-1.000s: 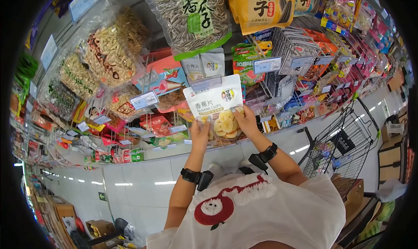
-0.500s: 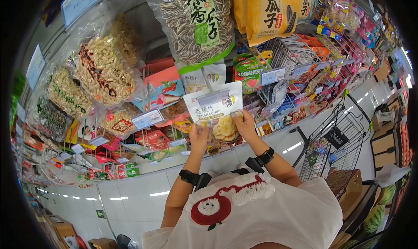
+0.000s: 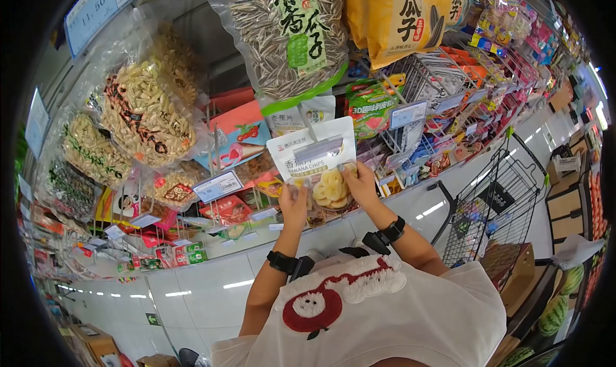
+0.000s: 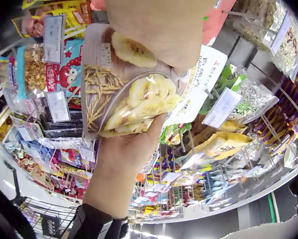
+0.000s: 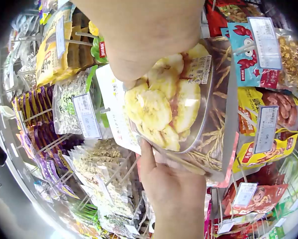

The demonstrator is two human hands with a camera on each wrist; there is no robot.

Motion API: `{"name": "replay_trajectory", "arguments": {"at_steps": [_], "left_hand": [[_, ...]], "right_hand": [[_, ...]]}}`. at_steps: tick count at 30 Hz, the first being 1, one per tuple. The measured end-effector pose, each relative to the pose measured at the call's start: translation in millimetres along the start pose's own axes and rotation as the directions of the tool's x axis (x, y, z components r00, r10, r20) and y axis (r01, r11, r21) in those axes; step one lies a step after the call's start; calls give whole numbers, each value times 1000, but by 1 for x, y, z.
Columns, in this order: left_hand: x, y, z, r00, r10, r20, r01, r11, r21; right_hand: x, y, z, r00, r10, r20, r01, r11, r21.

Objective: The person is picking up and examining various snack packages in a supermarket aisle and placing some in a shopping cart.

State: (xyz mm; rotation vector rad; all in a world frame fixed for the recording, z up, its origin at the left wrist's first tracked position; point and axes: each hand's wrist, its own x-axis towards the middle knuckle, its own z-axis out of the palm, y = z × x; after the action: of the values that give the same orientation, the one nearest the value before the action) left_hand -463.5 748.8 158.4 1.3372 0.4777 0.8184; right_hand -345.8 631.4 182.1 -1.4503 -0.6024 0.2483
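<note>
A white pouch of banana chips [image 3: 330, 187], with a clear window showing the yellow slices, is held upright between both hands. My left hand [image 3: 294, 203] grips its lower left edge, thumb on the front. At the lower right side, my right hand [image 3: 364, 186] pinches it with the thumb on the window. A price label [image 3: 319, 150] at the end of a metal display hook [image 3: 308, 124] overlaps the pouch's upper front. Behind it hangs another similar pouch [image 3: 321, 108]. Both wrist views show the printed pouch and its window close up; fingers behind it are hidden.
Above hang a large bag of sunflower seeds [image 3: 292, 46] and yellow seed bags [image 3: 401, 24]. Bags of peanuts [image 3: 151, 113] hang at the left. Price labels [image 3: 218, 186] on hooks jut out around the hands. A shopping cart [image 3: 494, 203] stands at the right.
The hook's price label now lies lower across the pouch's front, covering part of its print. Both hands keep their hold. The head view has shifted slightly.
</note>
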Motion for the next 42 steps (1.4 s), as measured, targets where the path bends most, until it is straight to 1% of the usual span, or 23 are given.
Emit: {"name": "replay_trajectory", "arguments": {"at_steps": [2, 4, 5, 7, 8, 9, 10, 12, 13, 16, 18, 19, 21, 23, 25, 28, 29, 31, 32, 34, 37, 40, 42], "left_hand": [[6, -1, 0, 999, -46, 6, 46, 999, -13], [18, -6, -5, 994, -109, 30, 109, 994, -12], [23, -6, -4, 999, -53, 4, 52, 997, 56], [40, 7, 3, 997, 65, -31, -58, 979, 194], [49, 1, 1, 992, 125, -18, -117, 962, 247], [60, -11, -5, 983, 185, -1, -176, 938, 299], [67, -13, -6, 970, 244, 17, -235, 908, 348], [76, -11, -5, 920, 391, 17, -357, 822, 443], [79, -9, -5, 887, 461, 21, -412, 769, 489], [90, -23, -10, 918, 397, -8, -354, 825, 441], [93, -24, -13, 958, 283, 45, -280, 889, 362], [93, -20, -14, 972, 224, 77, -237, 916, 325], [86, -1, -6, 996, 63, 63, -75, 976, 204], [87, 3, -5, 996, 36, 78, -46, 990, 134], [94, -5, -8, 984, 143, 107, -156, 981, 119], [95, -1, -11, 985, 142, 98, -163, 953, 255], [96, -2, -13, 985, 142, 101, -164, 948, 274], [100, -10, -17, 984, 139, 114, -168, 936, 310], [103, -15, -18, 982, 140, 130, -171, 946, 274], [106, -21, -20, 975, 146, 165, -179, 963, 202], [104, -17, -21, 981, 88, 173, -129, 962, 242], [103, -15, -22, 969, 120, 217, -151, 980, 133], [106, -12, -32, 969, 82, 235, -177, 891, 419]], "right_hand": [[7, 9, 2, 1000, 5, -19, -4, 1000, 25], [21, -1, -1, 1000, -24, -11, 22, 989, -147], [28, -4, -2, 999, -35, -4, 33, 972, -232], [44, 16, 2, 997, -49, -63, 39, 986, -160], [52, 26, 4, 994, -59, -94, 47, 991, -123], [56, 28, 6, 997, -11, -81, 2, 995, -99], [62, 35, 9, 989, -124, -79, 113, 985, -130], [70, 44, 15, 937, -343, -65, 326, 927, -188], [70, 46, 17, 942, -330, -69, 308, 925, -222], [74, 45, 20, 892, -452, 1, 425, 839, -340], [77, 45, 16, 975, -196, 108, 208, 971, -120], [77, 46, 15, 981, -68, 182, 73, 997, -21], [82, 45, 17, 985, -29, 167, 29, 1000, 6], [86, 44, 20, 990, -8, 141, 5, 1000, 18], [89, 49, 24, 995, -2, 100, 0, 1000, 16], [98, 42, 23, 977, -44, 211, 31, 997, 65], [97, 35, 16, 941, 122, 315, -165, 980, 113], [105, 38, 6, 913, 192, 360, -204, 979, -4], [109, 41, 3, 898, 229, 376, -222, 973, -63], [115, 51, 5, 909, 192, 370, -178, 981, -70], [112, 53, 5, 917, 134, 377, -133, 991, -27], [108, 49, 4, 907, 121, 403, -120, 992, -29], [107, 46, 0, 896, 140, 422, -126, 990, -60]]}}
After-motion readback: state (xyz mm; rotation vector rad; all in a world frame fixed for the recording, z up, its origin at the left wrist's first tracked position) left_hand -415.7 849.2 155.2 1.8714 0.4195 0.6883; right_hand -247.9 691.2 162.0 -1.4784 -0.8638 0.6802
